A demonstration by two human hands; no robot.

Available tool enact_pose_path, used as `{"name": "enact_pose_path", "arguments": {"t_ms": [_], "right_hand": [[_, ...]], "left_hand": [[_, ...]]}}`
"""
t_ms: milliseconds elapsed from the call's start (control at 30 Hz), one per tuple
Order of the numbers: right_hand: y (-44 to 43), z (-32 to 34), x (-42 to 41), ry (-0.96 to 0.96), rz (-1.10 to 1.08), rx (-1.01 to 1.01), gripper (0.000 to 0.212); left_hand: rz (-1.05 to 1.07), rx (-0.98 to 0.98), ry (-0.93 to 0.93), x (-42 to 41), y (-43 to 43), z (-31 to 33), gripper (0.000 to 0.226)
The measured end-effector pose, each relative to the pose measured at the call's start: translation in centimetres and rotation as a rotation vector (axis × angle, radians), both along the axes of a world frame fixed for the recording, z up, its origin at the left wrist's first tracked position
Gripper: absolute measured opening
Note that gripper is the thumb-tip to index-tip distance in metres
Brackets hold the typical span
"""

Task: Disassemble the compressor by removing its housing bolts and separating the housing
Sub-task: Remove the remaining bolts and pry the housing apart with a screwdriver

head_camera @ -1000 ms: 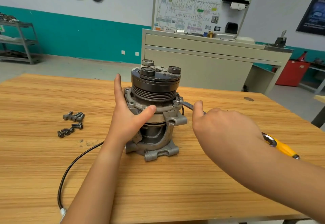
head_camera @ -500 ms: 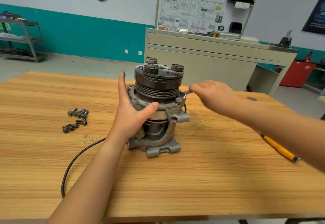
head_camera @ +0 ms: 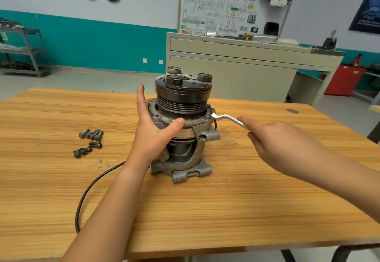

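The compressor (head_camera: 183, 117) stands upright on the wooden table (head_camera: 226, 210), its black pulley on top and its grey cast housing below. My left hand (head_camera: 153, 132) wraps its left side, thumb across the upper flange and fingers pointing up. A silver wrench (head_camera: 228, 117) sits with its head on a bolt at the flange's right edge. My right hand (head_camera: 273, 144) grips the wrench's handle, to the right of the compressor. Several loose bolts (head_camera: 89, 141) lie on the table to the left.
A black cable (head_camera: 92, 187) curves over the table from the compressor's base toward the front left. Behind the table stand a beige bench (head_camera: 236, 72) with a wiring diagram board, a metal shelf (head_camera: 22, 51) at far left and a red bin (head_camera: 344, 80) at right.
My right hand has swung the wrench handle from behind the flange out to the right and toward me. The left hand has kept its hold on the compressor. The camera view shifted slightly.
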State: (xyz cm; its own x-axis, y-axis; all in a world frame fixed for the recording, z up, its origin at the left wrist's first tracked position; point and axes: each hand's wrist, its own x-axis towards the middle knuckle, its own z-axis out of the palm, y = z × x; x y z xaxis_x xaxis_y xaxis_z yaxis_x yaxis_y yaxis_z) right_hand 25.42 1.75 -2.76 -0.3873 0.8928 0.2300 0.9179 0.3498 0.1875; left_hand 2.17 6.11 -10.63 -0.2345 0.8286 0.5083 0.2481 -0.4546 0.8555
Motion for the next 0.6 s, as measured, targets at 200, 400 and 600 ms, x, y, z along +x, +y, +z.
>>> {"name": "enact_pose_path", "arguments": {"t_ms": [200,400,600], "right_hand": [[-1.6,1.6,-3.1,-0.285,-0.13,0.043,0.067],[-2.9,1.5,-6.4,-0.339,-0.135,-0.072,0.069],[0.6,2.1,-1.5,-0.474,0.009,0.096,0.073]], "left_hand": [[0.005,-0.001,-0.01,0.0,0.2,0.0,0.106],[0.029,-0.002,0.01,0.1,0.1,0.0,0.107],[0.009,-0.007,-0.006,0.1,0.0,0.0,0.106]]}}
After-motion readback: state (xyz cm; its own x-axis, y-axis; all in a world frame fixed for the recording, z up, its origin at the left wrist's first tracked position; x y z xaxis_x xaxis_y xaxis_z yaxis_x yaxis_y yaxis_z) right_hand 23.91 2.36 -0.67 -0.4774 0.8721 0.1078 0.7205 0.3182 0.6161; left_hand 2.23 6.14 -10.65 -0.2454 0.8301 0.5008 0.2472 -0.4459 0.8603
